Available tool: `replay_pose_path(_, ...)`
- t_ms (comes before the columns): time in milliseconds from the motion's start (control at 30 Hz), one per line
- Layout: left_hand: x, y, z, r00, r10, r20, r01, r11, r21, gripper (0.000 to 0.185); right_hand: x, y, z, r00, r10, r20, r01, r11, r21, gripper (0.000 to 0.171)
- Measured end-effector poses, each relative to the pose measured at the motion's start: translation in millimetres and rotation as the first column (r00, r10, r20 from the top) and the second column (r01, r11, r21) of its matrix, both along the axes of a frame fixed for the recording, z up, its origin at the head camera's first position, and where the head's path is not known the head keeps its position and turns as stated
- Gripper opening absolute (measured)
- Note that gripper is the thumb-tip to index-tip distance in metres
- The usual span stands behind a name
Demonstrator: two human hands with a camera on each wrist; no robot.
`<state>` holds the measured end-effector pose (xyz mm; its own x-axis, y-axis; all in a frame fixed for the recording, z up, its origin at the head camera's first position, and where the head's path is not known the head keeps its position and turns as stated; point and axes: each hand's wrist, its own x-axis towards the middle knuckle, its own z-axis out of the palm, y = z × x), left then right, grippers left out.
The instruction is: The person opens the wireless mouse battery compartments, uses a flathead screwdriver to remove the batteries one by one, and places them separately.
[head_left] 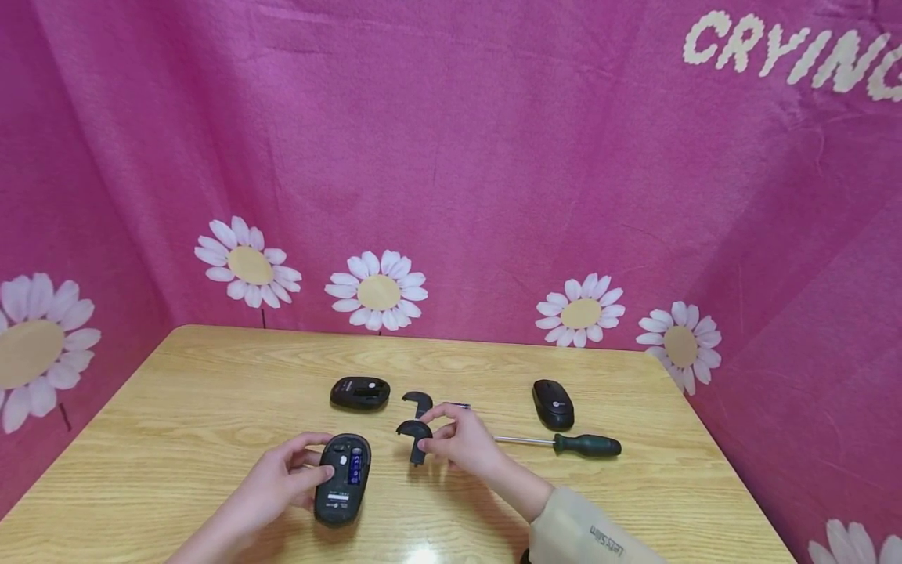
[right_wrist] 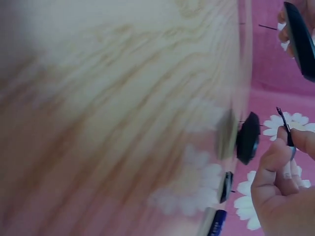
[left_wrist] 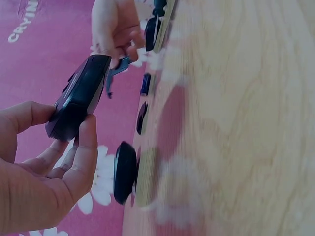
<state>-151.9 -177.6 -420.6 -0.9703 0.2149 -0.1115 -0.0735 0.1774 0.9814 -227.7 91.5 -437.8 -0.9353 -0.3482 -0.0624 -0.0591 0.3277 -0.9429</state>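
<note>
Cover (head_left: 414, 439) seemingly between right fingertips (head_left: 431, 447)

Light wood-grain table (head_left: 211, 407), rounded corners, pushed up against pink flowery cloth. Lying on it: a black mouse (head_left: 360, 393) flipped belly-up toward the back left, a small curved black plastic piece (head_left: 418, 402) just right of it, and a little dark battery (head_left: 456, 405) right beside that. Further right there's another black mouse (head_left: 553, 404) sitting right way up, with a green-handled screwdriver (head_left: 564, 444) just in front of it, lying sideways with the handle pointing right.
</note>
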Motion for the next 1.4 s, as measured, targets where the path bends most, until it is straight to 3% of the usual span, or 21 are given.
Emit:
replay_pose_path(433,-8.8,-8.6,-2.7,1.000,-0.019,0.014,0.019,0.999,0.031,0.054,-14.6,-7.5,-14.2,1.000,-0.013,0.010,0.011,0.986,0.165,0.026)
replay_pose_path(733,-9.4,-8.5,-1.3,0.999,-0.014,0.031,0.014,1.000,0.016,0.054,-18.5,-9.2,-16.6,0.994,0.034,-0.107,0.001,0.949,0.314,0.023)
replay_pose_path(1000,-9.0,-7.2,0.1,0.999,-0.023,0.025,0.023,1.000,0.020,0.055,-18.8,-9.0,-15.2,0.986,0.074,-0.153,-0.002,0.906,0.424,0.022)
replay_pose_path(1233,-9.6,-4.7,2.6,0.999,-0.026,0.034,0.026,1.000,0.000,0.056,-17.8,-2.8,-12.8,0.986,0.094,-0.141,-0.037,0.931,0.362,0.022)
replay_pose_path(1400,-10.2,-3.2,4.3,0.999,-0.028,0.031,0.028,1.000,0.005,0.057,-14.7,5.3,-2.9,0.973,0.128,-0.193,-0.058,0.941,0.333,0.023)
